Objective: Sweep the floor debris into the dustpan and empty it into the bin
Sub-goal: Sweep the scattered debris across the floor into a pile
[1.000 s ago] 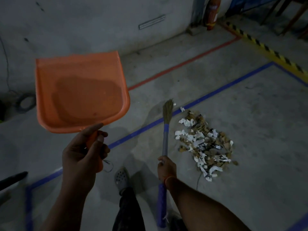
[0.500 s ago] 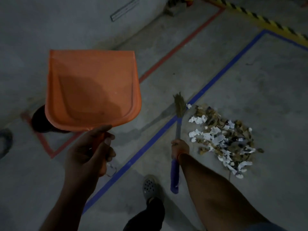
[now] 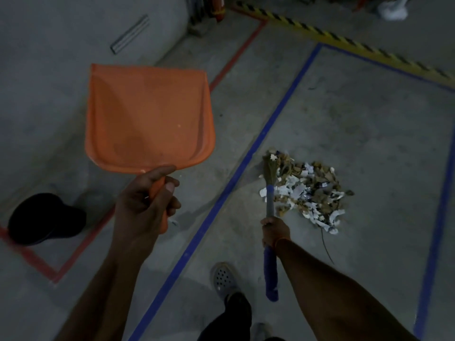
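Note:
My left hand [image 3: 145, 203] grips the handle of an orange dustpan [image 3: 147, 116], held up in the air at the left with its scoop facing me and nothing in it. My right hand [image 3: 274, 230] holds a small broom [image 3: 270, 200] by its blue and grey handle. The straw head rests at the left edge of a debris pile [image 3: 310, 190] of white paper scraps and brown bits on the concrete floor. A black round bin [image 3: 44, 217] stands on the floor at the far left, below and left of the dustpan.
Blue tape lines [image 3: 246, 158] frame the patch holding the pile; a red tape line [image 3: 81, 244] runs past the bin. A yellow-black hazard stripe [image 3: 320, 33] crosses the far floor. A grey wall rises at the left. My grey shoe [image 3: 225, 279] is near the bottom centre.
The view has shifted so the black bin has come fully into sight at the left. The broom head has moved onto the pile's left edge. The dustpan stays raised in my left hand.

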Demonstrator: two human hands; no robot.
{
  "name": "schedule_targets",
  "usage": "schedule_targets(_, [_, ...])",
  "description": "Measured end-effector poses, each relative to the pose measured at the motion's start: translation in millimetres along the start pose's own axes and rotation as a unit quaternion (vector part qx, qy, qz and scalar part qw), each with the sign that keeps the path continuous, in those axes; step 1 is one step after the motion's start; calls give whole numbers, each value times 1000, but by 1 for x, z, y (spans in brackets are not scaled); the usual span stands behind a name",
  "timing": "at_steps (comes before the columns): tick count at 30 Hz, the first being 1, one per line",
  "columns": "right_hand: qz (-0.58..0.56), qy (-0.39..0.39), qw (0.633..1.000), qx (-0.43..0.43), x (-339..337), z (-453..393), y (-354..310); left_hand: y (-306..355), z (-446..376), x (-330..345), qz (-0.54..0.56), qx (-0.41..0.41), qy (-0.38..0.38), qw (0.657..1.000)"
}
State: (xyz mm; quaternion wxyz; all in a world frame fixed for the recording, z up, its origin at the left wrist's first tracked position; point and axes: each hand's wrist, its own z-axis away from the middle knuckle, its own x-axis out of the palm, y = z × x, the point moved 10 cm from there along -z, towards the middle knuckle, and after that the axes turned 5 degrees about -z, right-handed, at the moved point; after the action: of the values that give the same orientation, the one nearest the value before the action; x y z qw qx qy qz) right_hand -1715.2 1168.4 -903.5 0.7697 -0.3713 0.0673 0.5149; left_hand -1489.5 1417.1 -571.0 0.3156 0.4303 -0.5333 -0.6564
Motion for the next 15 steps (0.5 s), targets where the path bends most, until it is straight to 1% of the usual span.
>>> schedule_targets(4, [-42, 19, 999, -7, -27, 28, 14, 7, 30, 6, 4, 11, -11, 1000])
schedule_targets(7, [-143, 1, 990, 1, -49, 72, 35, 18, 62, 14, 13, 27, -25, 999])
schedule_targets(10, [-227, -35, 973, -12, -76, 118, 60, 31, 96, 21, 30, 28, -29, 999])
schedule_targets(12, [-251, -52, 966, -27, -95, 148, 78, 41, 118, 26, 37, 36, -35, 998])
schedule_targets(15, [-250, -67, 963, -72, -125, 192, 100, 51, 148, 33, 52, 46, -43, 997])
